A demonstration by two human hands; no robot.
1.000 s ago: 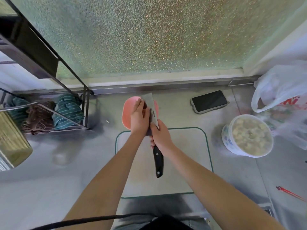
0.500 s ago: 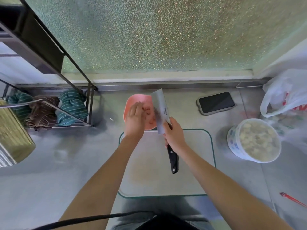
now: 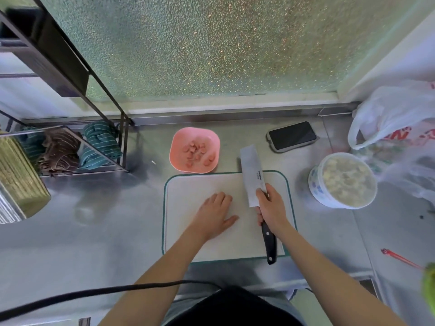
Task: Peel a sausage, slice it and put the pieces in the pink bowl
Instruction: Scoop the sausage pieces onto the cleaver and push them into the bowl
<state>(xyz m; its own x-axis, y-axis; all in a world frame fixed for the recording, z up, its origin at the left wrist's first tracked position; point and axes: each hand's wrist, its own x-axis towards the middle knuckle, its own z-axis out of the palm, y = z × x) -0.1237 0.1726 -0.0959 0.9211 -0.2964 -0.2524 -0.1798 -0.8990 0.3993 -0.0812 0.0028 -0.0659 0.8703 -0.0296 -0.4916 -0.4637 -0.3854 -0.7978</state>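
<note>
The pink bowl [image 3: 174, 147] stands on the steel counter just beyond the cutting board [image 3: 188, 194] and holds several pink sausage pieces [image 3: 197, 152]. My left hand [image 3: 215, 214] lies flat and empty on the board, fingers spread. My right hand [image 3: 270, 209] grips the black handle of a cleaver [image 3: 253, 171]. Its wide blade points away from me over the board's far right part, reaching past the far edge. No sausage is seen on the board.
A phone [image 3: 292, 136] lies at the back right. A white tub of pale food [image 3: 344, 181] and plastic bags [image 3: 395, 118] sit to the right. A wire rack with folded cloths [image 3: 98, 143] stands at the left. Red chopsticks [image 3: 400, 258] lie near right.
Both hands have drawn back from over the pink bowl to the cutting board. The cleaver has come back with my right hand, and the sausage pieces now lie uncovered in the bowl.
</note>
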